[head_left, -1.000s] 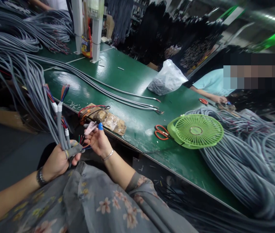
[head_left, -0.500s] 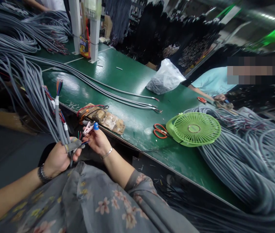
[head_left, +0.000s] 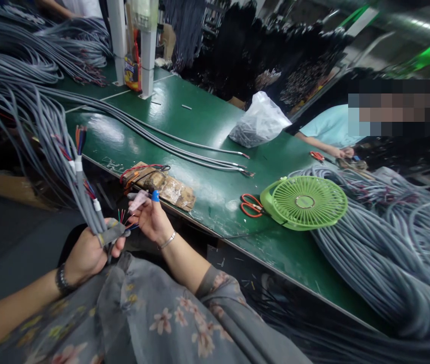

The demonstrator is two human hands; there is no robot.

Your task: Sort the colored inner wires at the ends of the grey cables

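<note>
My left hand (head_left: 88, 253) is closed around a bunch of grey cables (head_left: 86, 205), gripping them just below their stripped ends, where coloured wires (head_left: 126, 217) fan out. My right hand (head_left: 152, 220) pinches a small pale tool (head_left: 139, 199) at those wire tips; its index finger wears a blue finger cot (head_left: 155, 195). Both hands hover below the near edge of the green table (head_left: 207, 126). More cable ends with white sleeves and coloured cores (head_left: 78, 144) stick up above my left hand.
A taped brown block with red wires (head_left: 161, 184) lies at the table edge. Orange scissors (head_left: 250, 205) and a green fan (head_left: 305, 202) sit right of it. Grey cable piles (head_left: 389, 253) fill the right and left. A plastic bag (head_left: 260, 121) and a co-worker's hand (head_left: 345, 151) are farther back.
The upright cable ends above my left hand have swung leftward and lower. My right hand has stayed at the wire tips with only small shifts.
</note>
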